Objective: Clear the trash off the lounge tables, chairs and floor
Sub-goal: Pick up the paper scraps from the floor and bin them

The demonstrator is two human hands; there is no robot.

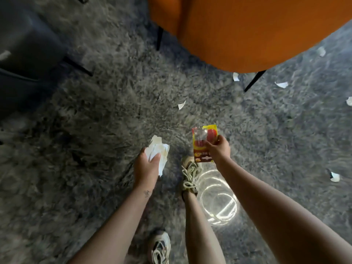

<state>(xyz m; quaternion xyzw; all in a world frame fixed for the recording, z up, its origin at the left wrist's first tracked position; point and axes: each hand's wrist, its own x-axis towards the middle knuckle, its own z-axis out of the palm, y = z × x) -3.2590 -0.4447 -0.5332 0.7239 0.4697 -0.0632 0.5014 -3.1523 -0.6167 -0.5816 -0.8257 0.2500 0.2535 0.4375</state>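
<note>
- Head view, looking down from above: both arms reach out over the shaggy grey rug [91,115], and neither hand is free.
- The left hand [147,165] curls round a wad of crumpled white paper [159,149], thumb pressed on top. A loose tail of it hangs below the palm.
- The right hand [219,149] pinches a snack wrapper [202,145] at its side edge and holds it upright, above the front shoe [190,174].
- What could go wrong: with both hands occupied, stooping for another piece means loosening a grip, and the hanging tail of the wad looks likely to slip out or tear off into the pile.
- The wrapper is held at one edge only. It looks slick, so it could slide free. I cannot tell whether it is empty, so it should not be tipped.
- Small paper scraps [181,105] lie scattered ahead and to the right, some beside the legs of the orange chair [247,31]. They are flat, sit low in the pile and are easy to miss.
- The wad is soft, creased and off-white. The wrapper is glossy yellow and red, with a clear window near its top.
</note>
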